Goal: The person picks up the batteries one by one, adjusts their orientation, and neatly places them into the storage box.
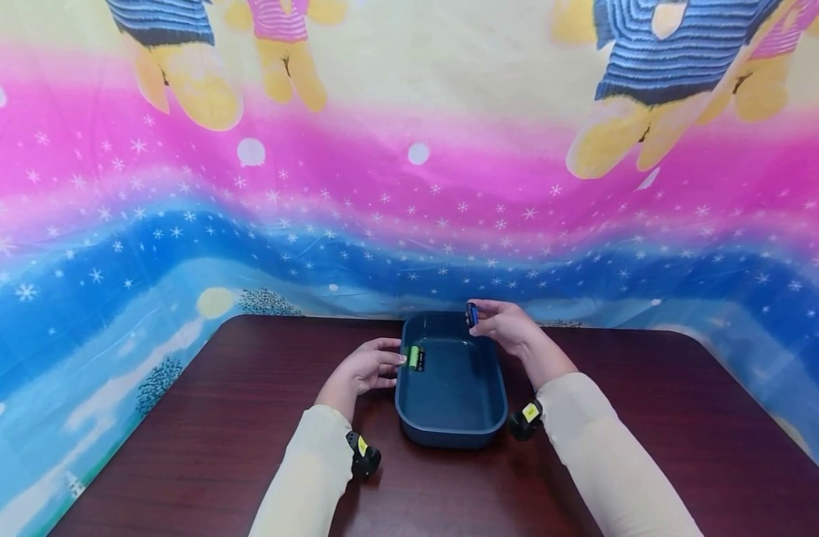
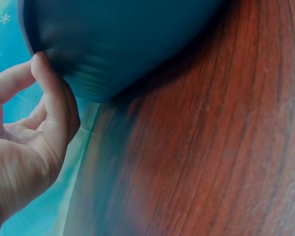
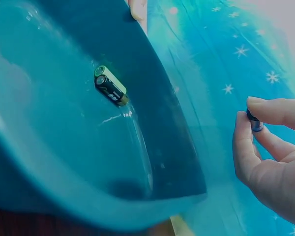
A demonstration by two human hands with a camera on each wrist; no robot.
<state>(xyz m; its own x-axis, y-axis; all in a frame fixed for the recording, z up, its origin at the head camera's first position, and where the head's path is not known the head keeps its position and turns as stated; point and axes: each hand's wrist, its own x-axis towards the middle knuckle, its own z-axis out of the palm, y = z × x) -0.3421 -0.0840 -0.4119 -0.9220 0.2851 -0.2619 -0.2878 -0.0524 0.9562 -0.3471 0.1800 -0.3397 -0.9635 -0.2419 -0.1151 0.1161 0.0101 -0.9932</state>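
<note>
A dark blue-grey plastic tub [image 1: 453, 388] stands on the table. Two batteries lie side by side inside against its left wall: a green battery [image 1: 414, 356] and a black battery [image 3: 109, 90] with a gold end. At the tub's left rim, my left hand [image 1: 372, 365] holds the edge with bent fingers, also seen in the left wrist view. Over the far right corner, my right hand [image 1: 510, 327] pinches a dark blue battery [image 1: 472, 315] between thumb and fingers, above the rim. In the right wrist view, fingertips cover much of this battery [image 3: 256, 124].
The dark red-brown wooden table [image 1: 215, 440] extends to both sides of the tub. A patterned cloth [image 1: 383, 201] hangs behind the table's back edge and along its sides. Black cameras [image 1: 365, 455] are strapped to both wrists.
</note>
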